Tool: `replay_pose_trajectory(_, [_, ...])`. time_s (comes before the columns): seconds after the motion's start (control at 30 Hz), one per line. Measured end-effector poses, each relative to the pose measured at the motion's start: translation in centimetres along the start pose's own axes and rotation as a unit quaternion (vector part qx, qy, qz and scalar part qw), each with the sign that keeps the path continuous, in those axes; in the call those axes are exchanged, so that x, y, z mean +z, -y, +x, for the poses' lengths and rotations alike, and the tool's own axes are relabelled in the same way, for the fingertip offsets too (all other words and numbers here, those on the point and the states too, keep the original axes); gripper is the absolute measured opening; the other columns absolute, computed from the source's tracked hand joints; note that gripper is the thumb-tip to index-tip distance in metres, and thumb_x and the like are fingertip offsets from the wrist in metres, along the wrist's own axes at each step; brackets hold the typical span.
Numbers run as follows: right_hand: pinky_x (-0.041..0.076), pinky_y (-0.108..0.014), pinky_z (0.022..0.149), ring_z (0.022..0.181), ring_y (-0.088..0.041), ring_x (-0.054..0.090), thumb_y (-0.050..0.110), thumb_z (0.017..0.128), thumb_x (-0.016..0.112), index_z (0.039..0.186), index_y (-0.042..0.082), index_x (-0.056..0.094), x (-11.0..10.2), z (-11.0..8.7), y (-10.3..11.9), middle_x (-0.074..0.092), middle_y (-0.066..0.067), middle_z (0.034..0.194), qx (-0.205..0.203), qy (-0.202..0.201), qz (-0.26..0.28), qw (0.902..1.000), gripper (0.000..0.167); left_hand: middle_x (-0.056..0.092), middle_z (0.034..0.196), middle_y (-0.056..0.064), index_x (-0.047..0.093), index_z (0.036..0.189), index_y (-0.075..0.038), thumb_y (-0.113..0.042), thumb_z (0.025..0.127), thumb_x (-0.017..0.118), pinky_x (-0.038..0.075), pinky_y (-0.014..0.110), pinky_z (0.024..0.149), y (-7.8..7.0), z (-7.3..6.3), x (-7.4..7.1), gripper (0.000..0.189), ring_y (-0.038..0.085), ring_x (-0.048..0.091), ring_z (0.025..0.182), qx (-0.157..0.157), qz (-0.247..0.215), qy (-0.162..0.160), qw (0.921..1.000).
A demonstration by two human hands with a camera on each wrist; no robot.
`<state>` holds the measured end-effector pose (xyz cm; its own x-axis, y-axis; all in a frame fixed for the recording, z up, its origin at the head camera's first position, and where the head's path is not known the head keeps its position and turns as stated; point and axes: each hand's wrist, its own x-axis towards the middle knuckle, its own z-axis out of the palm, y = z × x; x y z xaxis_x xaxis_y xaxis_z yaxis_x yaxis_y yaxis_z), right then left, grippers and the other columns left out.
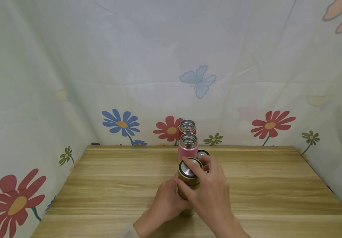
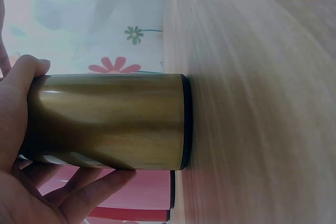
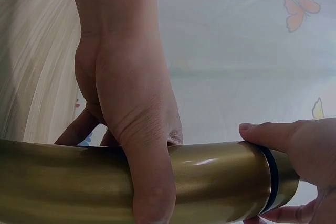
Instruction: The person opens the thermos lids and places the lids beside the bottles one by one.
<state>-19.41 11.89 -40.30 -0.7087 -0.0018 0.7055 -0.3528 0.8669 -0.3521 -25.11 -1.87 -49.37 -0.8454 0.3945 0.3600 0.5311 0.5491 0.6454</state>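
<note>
A gold vacuum flask (image 1: 188, 211) stands upright on the wooden table near its front. Its gold lid (image 3: 286, 177), with a silver disc on top, sits on the flask's mouth. My left hand (image 1: 169, 201) grips the flask's body, thumb on one side and fingers on the other. Around the lid, my right hand (image 1: 214, 190) curls its thumb and fingers, one finger lying on the silver top. Directly behind stands a pink flask (image 1: 188, 152) with its steel mouth uncovered. Behind that is a red flask (image 1: 187, 125), also uncovered.
A loose lid (image 1: 202, 153) with a dark rim lies right of the pink flask, partly hidden by my right hand. The wooden table (image 1: 123, 185) meets a flower-printed curtain (image 1: 147, 82) at the back and sides.
</note>
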Motion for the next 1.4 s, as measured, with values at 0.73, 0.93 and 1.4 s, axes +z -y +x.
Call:
replay_pose_trajectory(0.73, [0.055,-0.036,0.081,0.105,-0.018,0.06,0.027,0.078,0.092,0.13,0.031,0.073,-1.0,0.6,-0.8,0.056,-0.003,0.132,-0.001,0.077,0.113,0.9905,0.055,0.075,0.114,-0.006,0.054,0.139,-0.018,-0.045,0.072,0.09,0.057,0.029,0.084,-0.1,0.2,-0.2,0.081,0.008,0.071,0.1,-0.007,-0.011,0.0,0.9999])
replay_pose_trajectory(0.93, [0.053,-0.032,0.081,0.112,-0.017,0.061,0.024,0.08,0.091,0.132,0.032,0.071,-1.3,0.6,-1.0,0.056,0.0,0.136,0.008,0.101,0.138,0.9853,0.057,0.076,0.112,-0.006,0.056,0.135,-0.02,-0.045,0.072,0.089,0.057,0.029,0.083,-0.1,0.2,-0.2,0.075,0.008,0.071,0.099,-0.011,-0.014,0.002,0.9998])
replay_pose_trajectory(1.4, [0.054,-0.029,0.077,0.119,-0.019,0.059,0.023,0.081,0.089,0.133,0.036,0.07,-1.5,0.7,-1.2,0.055,0.0,0.14,0.02,0.123,0.156,0.9798,0.057,0.076,0.107,-0.006,0.059,0.13,-0.02,-0.04,0.071,0.091,0.057,0.028,0.079,0.1,0.0,0.0,0.069,0.008,0.072,0.094,0.001,-0.016,-0.012,0.9998])
